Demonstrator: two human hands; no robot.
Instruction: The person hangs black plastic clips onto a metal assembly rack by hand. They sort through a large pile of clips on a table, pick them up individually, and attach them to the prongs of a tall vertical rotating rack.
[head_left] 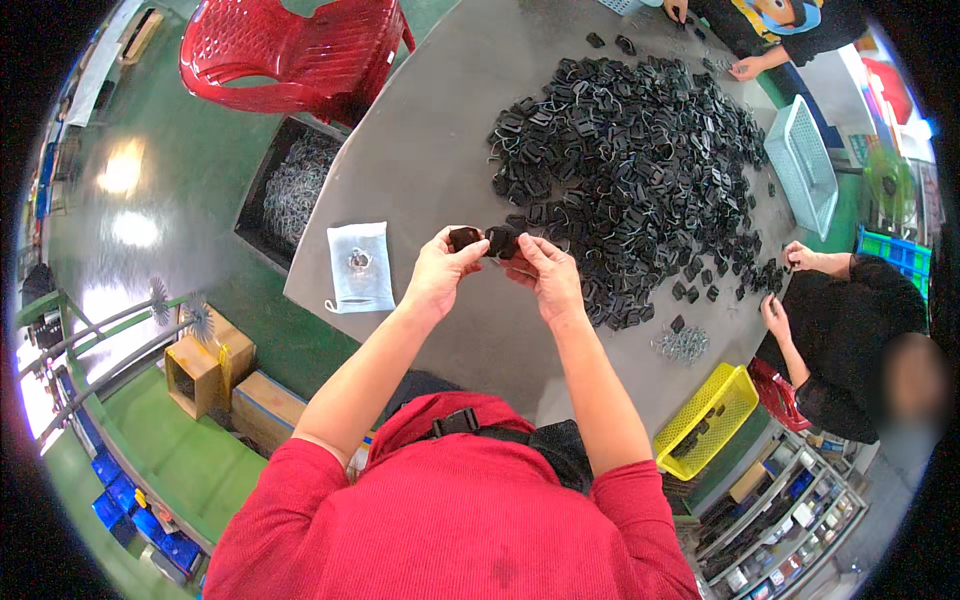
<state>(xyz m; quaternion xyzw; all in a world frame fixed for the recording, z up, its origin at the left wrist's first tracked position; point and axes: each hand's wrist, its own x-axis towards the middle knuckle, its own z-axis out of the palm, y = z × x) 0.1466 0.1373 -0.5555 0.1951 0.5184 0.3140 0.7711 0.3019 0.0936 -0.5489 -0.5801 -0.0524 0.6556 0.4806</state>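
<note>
Two small dark parts, one per hand, held up over the near side of the table (480, 345).
Left part (463, 238): brownish-black, rounded, slightly shiny. Right part (502, 241): matte black, chunkier; both too small to read finer detail. Left hand (437, 272): thumb and fingers closed on left part, pinch grip. Right hand (548, 274): thumb and fingers clamped on right part, lower fingers curled beneath. Parts side by side, left fingertips between; cannot tell if they touch. Location: just left of the big heap of black buckle-like pieces (660, 150), right of the pale blue pouch (343, 285) lying flat on the table.
</note>
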